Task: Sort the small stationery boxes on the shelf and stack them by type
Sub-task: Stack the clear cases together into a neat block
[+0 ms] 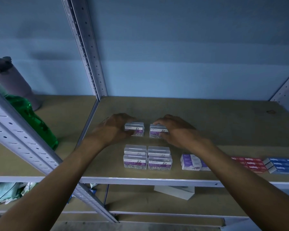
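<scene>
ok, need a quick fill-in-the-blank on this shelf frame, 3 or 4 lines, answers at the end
1. Each hand grips a clear box labelled PAPER ____: left hand one box, right hand the other.
2. Nearer the shelf edge, more clear paper clip boxes stand in ____ side-by-side stacks.
3. The staples boxes farthest right are ____; those beside them are red.
4. The bottle at left is ____.

Missing words: CLIP; two; blue; green

Two hands (113,127) each hold one clear clip box (134,129). Four more clip boxes (135,163) sit stacked nearer than the grips.
</scene>
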A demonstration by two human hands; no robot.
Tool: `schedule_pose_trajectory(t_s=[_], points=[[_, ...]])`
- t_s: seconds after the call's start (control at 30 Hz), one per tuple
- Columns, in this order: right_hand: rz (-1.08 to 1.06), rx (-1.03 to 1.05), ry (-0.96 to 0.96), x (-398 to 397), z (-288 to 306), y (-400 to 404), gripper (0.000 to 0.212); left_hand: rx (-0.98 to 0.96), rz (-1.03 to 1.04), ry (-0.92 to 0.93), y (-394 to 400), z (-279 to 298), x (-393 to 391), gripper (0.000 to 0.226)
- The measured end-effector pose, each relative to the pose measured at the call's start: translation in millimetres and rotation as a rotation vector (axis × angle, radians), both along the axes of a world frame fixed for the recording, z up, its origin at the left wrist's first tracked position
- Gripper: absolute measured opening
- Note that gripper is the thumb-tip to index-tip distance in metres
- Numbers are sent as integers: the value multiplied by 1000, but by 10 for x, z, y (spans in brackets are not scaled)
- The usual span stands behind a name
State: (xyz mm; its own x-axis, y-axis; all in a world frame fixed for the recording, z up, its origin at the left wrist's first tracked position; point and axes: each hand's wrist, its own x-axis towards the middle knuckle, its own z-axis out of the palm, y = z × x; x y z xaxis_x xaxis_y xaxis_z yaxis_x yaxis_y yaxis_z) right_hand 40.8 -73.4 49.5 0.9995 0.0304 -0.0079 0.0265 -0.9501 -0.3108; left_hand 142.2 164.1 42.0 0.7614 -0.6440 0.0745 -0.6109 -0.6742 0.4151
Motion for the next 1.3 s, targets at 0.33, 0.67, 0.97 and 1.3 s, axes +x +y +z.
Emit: schedule_pose_trajectory(t_s=[0.33,0.67,0.97,1.3], points=[[-22,115,-41,10,7,-42,35,-86,38,3,-28,-68,9,25],[100,119,-118,-252,107,26,31,-102,-98,-67,122,156,-383,25],[111,173,-62,-435,128,110,24,-112,-158,57,186,72,-488,28],[97,182,34,-468,80,53,32,-85,-100,181,201,49,-528,25]])
